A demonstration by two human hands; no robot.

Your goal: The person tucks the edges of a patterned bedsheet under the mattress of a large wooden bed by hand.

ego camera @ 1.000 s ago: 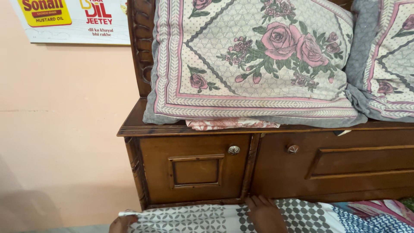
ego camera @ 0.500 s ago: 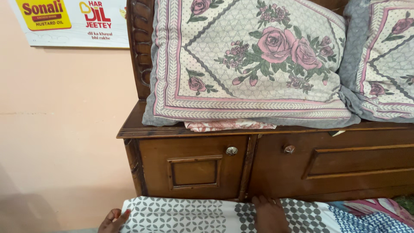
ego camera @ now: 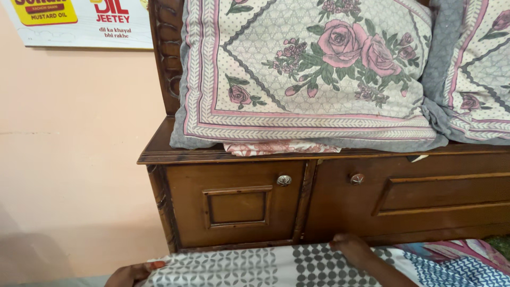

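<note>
A patterned sheet (ego camera: 255, 268) is spread along the bottom of the view, right up against the base of a wooden headboard (ego camera: 372, 202). The left hand (ego camera: 127, 275) is seen at the sheet's left corner, fingers curled onto the edge, so the corner looks pinched, though most of that hand is cut off by the frame. The right hand (ego camera: 350, 246) is laid on the sheet near the middle, fingers bent and pressed down where the cloth meets the wood; whether anything is actually gripped there can't be told.

Above, two small doors with round metal knobs (ego camera: 283, 180) are set into the headboard. Two rose-print pillows (ego camera: 308, 74) are propped on its ledge, with a bit of folded pink cloth (ego camera: 276, 147) tucked under the nearer one. A poster (ego camera: 79, 21) is stuck on the peach wall (ego camera: 69, 149) at left.
</note>
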